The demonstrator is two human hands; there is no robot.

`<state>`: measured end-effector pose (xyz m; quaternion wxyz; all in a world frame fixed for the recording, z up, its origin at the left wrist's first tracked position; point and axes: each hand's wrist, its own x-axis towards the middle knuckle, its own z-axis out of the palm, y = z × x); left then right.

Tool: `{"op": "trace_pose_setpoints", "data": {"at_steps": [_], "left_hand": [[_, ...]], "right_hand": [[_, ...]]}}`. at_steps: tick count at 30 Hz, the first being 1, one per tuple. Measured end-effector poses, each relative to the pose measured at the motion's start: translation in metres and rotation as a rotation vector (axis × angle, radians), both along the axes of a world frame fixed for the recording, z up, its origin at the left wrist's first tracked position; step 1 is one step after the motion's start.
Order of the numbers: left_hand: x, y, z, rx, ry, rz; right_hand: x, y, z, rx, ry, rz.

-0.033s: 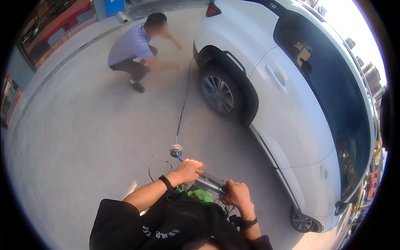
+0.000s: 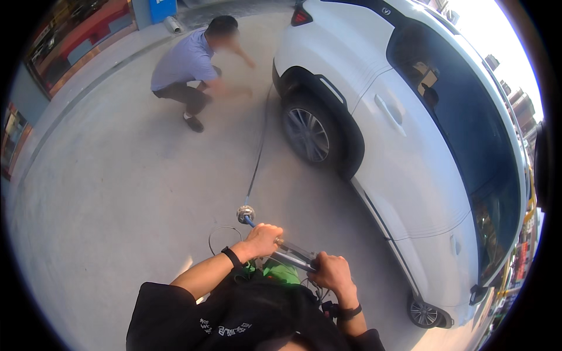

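My left hand (image 2: 263, 240) is closed round the left end of a metal rod (image 2: 293, 260), close to a brass-coloured piece; a clear sleeve lies along the rod. My right hand (image 2: 332, 272) is wrapped round the rod's dark right end. A blue hose-like piece (image 2: 250, 221) leads from beside my left hand to a round silver fitting (image 2: 246, 214). Beyond that fitting, a thin dark line (image 2: 256, 165) stretches across the ground toward the car's rear. Below my hands is a green object (image 2: 282, 271) with black cables around it, partly hidden by my arms.
A white car (image 2: 410, 175) stands close on the right, its rear wheel (image 2: 307, 134) ahead of me. A person in a light blue shirt (image 2: 186, 61) crouches behind it, arms blurred. Pale concrete (image 2: 117, 187) spreads to the left, bordered by a building front (image 2: 82, 50).
The view has shifted very slightly, so the car and fitting sit a little differently. My hands keep the same hold on the rod.
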<state>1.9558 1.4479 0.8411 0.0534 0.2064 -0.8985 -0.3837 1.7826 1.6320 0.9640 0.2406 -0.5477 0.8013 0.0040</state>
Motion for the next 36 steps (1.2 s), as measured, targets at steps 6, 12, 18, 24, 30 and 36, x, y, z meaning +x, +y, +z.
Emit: {"op": "trace_pose_setpoints", "data": {"at_steps": [6,12,18,24,30,36], "left_hand": [[0.025,-0.089,0.006,0.184,-0.034,0.101],[0.039,-0.179,0.008,0.130,0.015,0.137],[0.040,-0.272,0.038,0.081,-0.087,0.248],[0.023,-0.343,0.027,-0.024,-0.058,0.430],[0.026,-0.423,0.031,0.008,-0.055,0.375],[0.051,-0.490,0.035,-0.029,-0.010,0.140]], "right_hand": [[-0.005,-0.116,0.002,-0.013,0.021,0.153],[-0.021,-0.251,-0.020,-0.037,0.156,0.443],[-0.026,-0.397,-0.005,-0.088,0.146,0.635],[-0.006,-0.504,0.013,-0.159,0.199,0.853],[0.012,-0.563,0.012,-0.126,0.189,0.761],[0.041,-0.553,0.044,-0.383,-0.113,0.143]]}}
